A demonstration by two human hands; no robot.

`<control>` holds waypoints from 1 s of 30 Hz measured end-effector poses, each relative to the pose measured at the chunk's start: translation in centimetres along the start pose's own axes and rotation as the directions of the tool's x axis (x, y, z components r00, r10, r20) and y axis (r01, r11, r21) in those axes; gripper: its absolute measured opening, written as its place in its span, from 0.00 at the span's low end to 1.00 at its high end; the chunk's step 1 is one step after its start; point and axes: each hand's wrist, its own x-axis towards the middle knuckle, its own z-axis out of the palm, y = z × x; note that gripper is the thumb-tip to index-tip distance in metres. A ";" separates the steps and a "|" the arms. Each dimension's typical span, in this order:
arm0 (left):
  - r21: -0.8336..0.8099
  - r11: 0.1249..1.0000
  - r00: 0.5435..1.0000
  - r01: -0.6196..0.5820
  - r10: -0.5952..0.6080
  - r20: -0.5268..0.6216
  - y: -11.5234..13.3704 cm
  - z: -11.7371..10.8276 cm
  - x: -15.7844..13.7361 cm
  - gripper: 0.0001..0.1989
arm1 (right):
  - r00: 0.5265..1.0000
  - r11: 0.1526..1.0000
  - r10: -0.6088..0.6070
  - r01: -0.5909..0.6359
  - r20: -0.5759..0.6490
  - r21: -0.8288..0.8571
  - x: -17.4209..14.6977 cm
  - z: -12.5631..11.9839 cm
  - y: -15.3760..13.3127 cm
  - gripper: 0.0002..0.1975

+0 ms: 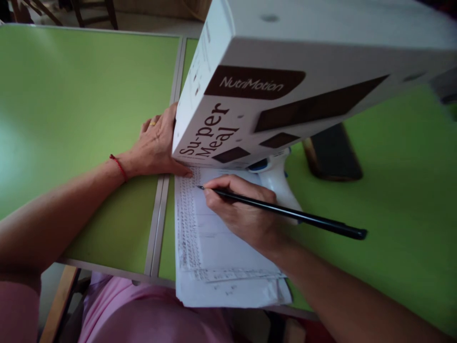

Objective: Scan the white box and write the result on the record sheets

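My right hand point(246, 207) pinches a long black pen point(307, 218), its tip at the written lines of a white paper sheet point(221, 247). Rows of small handwriting run along the left of this sheet, which lies on several other papers. My left hand point(157, 140) is open, lying on the table at the lower left corner of a large white box point(246, 52). Its thumb rests on the paper's top edge, and some of its fingers are partly hidden. The box, printed "NutriMotion" and "Su-per Meal", covers the top of the papers.
A dark phone point(333, 152) lies to the right of the box. Between box and right hand sits a white and blue object point(280, 176), partly hidden. The green table point(89, 95) has a metal-edged seam point(160, 214). Chair legs point(94, 14) show beyond its far edge.
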 end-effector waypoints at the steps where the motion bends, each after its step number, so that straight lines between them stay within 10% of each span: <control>1: 0.008 1.000 1.000 0.016 -0.016 0.006 0.1 -0.1 0.0 0.63 | 1.000 1.000 0.003 -0.003 0.007 0.000 0.0 0.0 0.0 0.06; 30: -0.009 1.000 0.999 0.016 -0.016 0.029 -0.2 -0.1 0.2 0.64 | 1.000 1.000 0.020 -0.021 -0.022 -0.009 -0.1 -0.3 0.6 0.07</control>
